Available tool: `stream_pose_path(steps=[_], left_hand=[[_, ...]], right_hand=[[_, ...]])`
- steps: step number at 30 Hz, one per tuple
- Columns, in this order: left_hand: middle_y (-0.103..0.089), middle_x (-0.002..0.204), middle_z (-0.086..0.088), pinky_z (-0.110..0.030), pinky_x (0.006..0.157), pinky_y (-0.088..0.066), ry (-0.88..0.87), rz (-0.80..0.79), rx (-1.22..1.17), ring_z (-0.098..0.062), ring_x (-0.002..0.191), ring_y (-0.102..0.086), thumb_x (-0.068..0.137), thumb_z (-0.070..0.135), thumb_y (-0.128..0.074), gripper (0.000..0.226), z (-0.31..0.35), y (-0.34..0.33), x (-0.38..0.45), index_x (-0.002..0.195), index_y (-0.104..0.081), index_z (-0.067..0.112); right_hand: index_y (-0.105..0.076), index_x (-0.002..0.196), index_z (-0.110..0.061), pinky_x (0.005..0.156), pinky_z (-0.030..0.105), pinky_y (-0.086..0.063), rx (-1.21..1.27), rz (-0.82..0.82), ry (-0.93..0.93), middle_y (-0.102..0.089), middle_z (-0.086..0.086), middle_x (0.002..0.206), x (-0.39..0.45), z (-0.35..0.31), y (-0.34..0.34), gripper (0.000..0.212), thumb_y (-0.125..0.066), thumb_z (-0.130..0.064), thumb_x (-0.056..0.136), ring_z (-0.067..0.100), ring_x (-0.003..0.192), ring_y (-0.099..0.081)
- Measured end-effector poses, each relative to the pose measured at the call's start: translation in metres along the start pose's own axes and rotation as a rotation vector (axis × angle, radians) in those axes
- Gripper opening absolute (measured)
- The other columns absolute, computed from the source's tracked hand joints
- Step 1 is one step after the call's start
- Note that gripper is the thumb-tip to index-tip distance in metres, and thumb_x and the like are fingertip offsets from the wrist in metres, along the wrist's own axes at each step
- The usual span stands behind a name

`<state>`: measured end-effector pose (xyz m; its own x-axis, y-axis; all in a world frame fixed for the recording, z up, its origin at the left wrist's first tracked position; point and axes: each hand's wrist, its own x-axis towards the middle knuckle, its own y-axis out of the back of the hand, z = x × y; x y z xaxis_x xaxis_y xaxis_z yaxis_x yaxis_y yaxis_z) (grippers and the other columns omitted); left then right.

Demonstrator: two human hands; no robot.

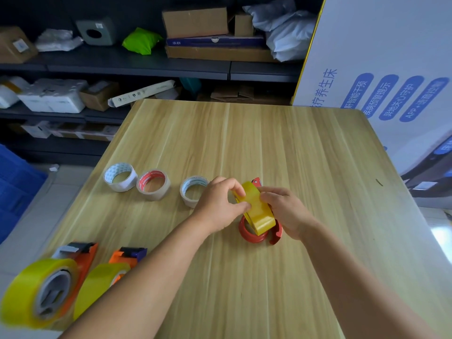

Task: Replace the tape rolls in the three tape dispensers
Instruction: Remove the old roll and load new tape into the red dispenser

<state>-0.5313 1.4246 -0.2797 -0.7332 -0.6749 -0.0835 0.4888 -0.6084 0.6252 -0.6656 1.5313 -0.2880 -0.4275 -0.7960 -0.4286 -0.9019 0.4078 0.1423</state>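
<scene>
- Red plastic tape dispenser stands on the light wooden table, near its middle.
- Yellow tape roll sits tilted in that dispenser.
- Left hand pinches the roll's left side; right hand grips its right side and the dispenser.
- Three flat tape rolls lie left of the red dispenser: white-cored, red-cored, pale blue-cored.
- Two orange loaded dispensers lie nearer, to its left.

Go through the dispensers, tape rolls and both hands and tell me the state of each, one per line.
Red dispenser: on the table, being handled.
Yellow roll: held by both hands over the red dispenser.
Two orange dispensers: loaded with yellow rolls.
Three spare rolls: flat, untouched.
Left hand: gripping.
Right hand: gripping.
</scene>
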Motion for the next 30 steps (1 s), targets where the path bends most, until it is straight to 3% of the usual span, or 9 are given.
stream_pose_path(steps=[5, 9, 12, 14, 18, 21, 24, 27, 30], left_hand=[[-0.052, 0.100, 0.016, -0.018, 0.085, -0.033, -0.046, -0.024, 0.027, -0.003, 0.098, -0.051, 0.078, 0.027, -0.074, 0.025, -0.008, -0.004, 0.001, 0.062, -0.056, 0.036], [-0.055, 0.091, 0.009, -0.019, 0.074, -0.038, -0.036, 0.046, 0.068, -0.009, 0.085, -0.055, 0.088, 0.026, -0.062, 0.023, -0.014, -0.008, 0.001, 0.068, -0.051, 0.029], [-0.051, 0.071, 0.011, -0.012, 0.054, -0.031, -0.002, 0.127, 0.138, -0.010, 0.067, -0.049, 0.092, 0.025, -0.054, 0.020, -0.017, -0.008, 0.003, 0.074, -0.048, 0.022], [-0.049, 0.066, 0.011, -0.018, 0.052, -0.029, 0.055, 0.159, 0.171, -0.013, 0.064, -0.048, 0.094, 0.027, -0.051, 0.020, -0.019, -0.011, 0.003, 0.076, -0.047, 0.020], [-0.050, 0.069, 0.008, -0.030, 0.061, -0.033, 0.137, 0.156, 0.187, -0.019, 0.070, -0.051, 0.094, 0.027, -0.049, 0.021, -0.024, -0.017, 0.003, 0.075, -0.043, 0.021], [-0.052, 0.072, 0.010, -0.028, 0.057, -0.033, 0.191, 0.112, 0.108, -0.015, 0.069, -0.051, 0.093, 0.026, -0.048, 0.020, -0.027, -0.016, 0.006, 0.074, -0.042, 0.024], [-0.054, 0.079, 0.010, -0.026, 0.065, -0.038, 0.242, 0.035, -0.067, -0.011, 0.075, -0.052, 0.092, 0.025, -0.049, 0.004, -0.028, -0.013, 0.010, 0.090, -0.051, 0.022], [-0.060, 0.098, 0.003, -0.025, 0.075, -0.040, 0.279, -0.033, -0.287, -0.012, 0.090, -0.056, 0.094, 0.023, -0.049, 0.013, -0.029, -0.009, 0.012, 0.106, -0.052, 0.022], [-0.063, 0.098, 0.003, -0.023, 0.077, -0.041, 0.278, -0.013, -0.368, -0.010, 0.092, -0.058, 0.095, 0.025, -0.049, 0.014, -0.029, -0.008, 0.015, 0.105, -0.057, 0.020]], right_hand=[[-0.068, 0.111, -0.017, 0.070, 0.041, -0.028, -0.047, 0.037, -0.030, -0.045, 0.011, 0.083, 0.001, 0.002, -0.001, 0.038, -0.046, -0.020, 0.080, 0.028, 0.076, -0.038], [-0.069, 0.101, -0.018, 0.065, 0.041, -0.033, -0.100, -0.054, 0.015, -0.049, 0.012, 0.079, -0.011, -0.003, -0.006, 0.041, -0.053, -0.025, 0.064, 0.026, 0.071, -0.044], [-0.062, 0.114, -0.031, 0.064, 0.042, -0.047, -0.146, -0.082, 0.031, -0.059, 0.007, 0.092, -0.014, 0.001, -0.011, 0.051, -0.062, -0.023, 0.064, 0.026, 0.076, -0.056], [-0.046, 0.131, -0.033, 0.068, 0.031, -0.051, -0.258, -0.036, 0.049, -0.056, 0.001, 0.113, -0.013, 0.006, -0.015, 0.072, -0.074, -0.021, 0.067, 0.021, 0.094, -0.057], [-0.045, 0.126, -0.028, 0.057, 0.014, -0.040, -0.454, 0.064, 0.129, -0.053, -0.009, 0.105, -0.012, 0.014, -0.024, 0.064, -0.076, -0.025, 0.070, 0.008, 0.083, -0.054], [-0.050, 0.123, -0.030, 0.053, 0.014, -0.038, -0.463, 0.132, 0.117, -0.054, -0.014, 0.093, -0.012, 0.015, -0.025, 0.053, -0.070, -0.027, 0.074, 0.004, 0.074, -0.054], [-0.054, 0.122, -0.034, 0.057, 0.017, -0.041, -0.392, 0.150, 0.109, -0.050, -0.010, 0.105, -0.011, 0.014, -0.022, 0.052, -0.072, -0.026, 0.074, 0.008, 0.085, -0.054], [-0.058, 0.120, -0.035, 0.054, 0.016, -0.044, -0.316, 0.158, 0.114, -0.054, -0.008, 0.107, -0.008, 0.012, -0.022, 0.048, -0.072, -0.026, 0.075, 0.007, 0.084, -0.060], [-0.057, 0.122, -0.030, 0.051, 0.018, -0.043, -0.316, 0.198, 0.145, -0.061, -0.002, 0.107, -0.005, 0.012, -0.026, 0.051, -0.073, -0.029, 0.074, 0.015, 0.088, -0.063]])
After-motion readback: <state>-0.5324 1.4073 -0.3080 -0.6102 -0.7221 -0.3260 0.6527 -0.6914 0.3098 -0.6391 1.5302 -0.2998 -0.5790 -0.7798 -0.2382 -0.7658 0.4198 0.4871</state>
